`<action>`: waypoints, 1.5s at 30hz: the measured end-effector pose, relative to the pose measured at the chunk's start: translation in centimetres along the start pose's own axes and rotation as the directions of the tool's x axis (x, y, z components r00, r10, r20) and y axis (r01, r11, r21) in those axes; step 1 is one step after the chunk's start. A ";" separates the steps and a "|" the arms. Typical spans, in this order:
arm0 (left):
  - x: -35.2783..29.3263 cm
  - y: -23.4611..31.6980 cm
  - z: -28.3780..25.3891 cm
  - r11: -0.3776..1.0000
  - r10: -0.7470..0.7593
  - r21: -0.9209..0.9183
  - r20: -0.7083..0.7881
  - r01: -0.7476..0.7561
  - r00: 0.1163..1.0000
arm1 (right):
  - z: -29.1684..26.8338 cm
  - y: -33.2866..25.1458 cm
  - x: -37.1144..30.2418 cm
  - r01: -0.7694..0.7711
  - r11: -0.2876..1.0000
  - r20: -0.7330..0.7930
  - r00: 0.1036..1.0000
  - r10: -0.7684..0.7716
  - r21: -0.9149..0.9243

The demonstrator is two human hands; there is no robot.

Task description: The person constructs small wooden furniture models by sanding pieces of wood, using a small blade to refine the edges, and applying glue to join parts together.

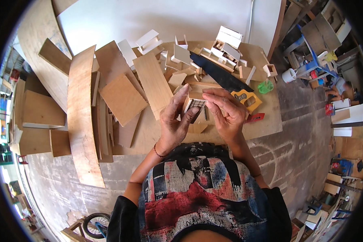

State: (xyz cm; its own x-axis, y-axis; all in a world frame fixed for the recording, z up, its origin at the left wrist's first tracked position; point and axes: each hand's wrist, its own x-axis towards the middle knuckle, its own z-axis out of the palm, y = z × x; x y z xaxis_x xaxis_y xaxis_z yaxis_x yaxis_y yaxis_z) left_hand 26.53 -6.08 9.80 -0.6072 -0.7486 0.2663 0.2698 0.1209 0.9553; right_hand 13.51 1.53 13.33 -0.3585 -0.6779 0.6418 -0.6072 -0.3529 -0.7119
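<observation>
Above the near edge of the workbench, my left hand (175, 117) grips a small wooden box (196, 103), its thumb along the near side and its fingers behind. The box has a grid-patterned face and a pale wooden top edge. My right hand (228, 109) pinches the box's right side with bent fingertips, and the palm hides part of it. Just right of that hand lies a handsaw with a yellow handle (252, 101) and a dark blade (220, 72). A red tool (255, 117) rests below the handle. Under the box, a thin dark stick (205, 113) lies on the bench.
Small white and wooden model pieces (226, 52) crowd the bench's far side. Wooden boards (153, 82) lie to the left, beside a tall curved plank (82, 117). A green object (265, 86) sits at right. A white bucket (288, 75) and a seated person (343, 89) are farther right.
</observation>
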 end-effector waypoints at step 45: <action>1.0 -0.3 0.9 0.945 -0.210 -0.251 0.027 0.210 0.977 | -1.7 0.2 4.6 -0.239 0.966 0.158 0.962 0.222 0.097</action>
State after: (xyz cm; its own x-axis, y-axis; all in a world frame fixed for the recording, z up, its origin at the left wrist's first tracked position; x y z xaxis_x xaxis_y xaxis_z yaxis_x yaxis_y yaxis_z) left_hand 25.15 -6.27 9.93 -0.6702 -0.7394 0.0635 0.3155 -0.2064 0.9262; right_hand 10.54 -0.55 16.64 -0.3677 -0.8325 0.4144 -0.4319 -0.2418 -0.8689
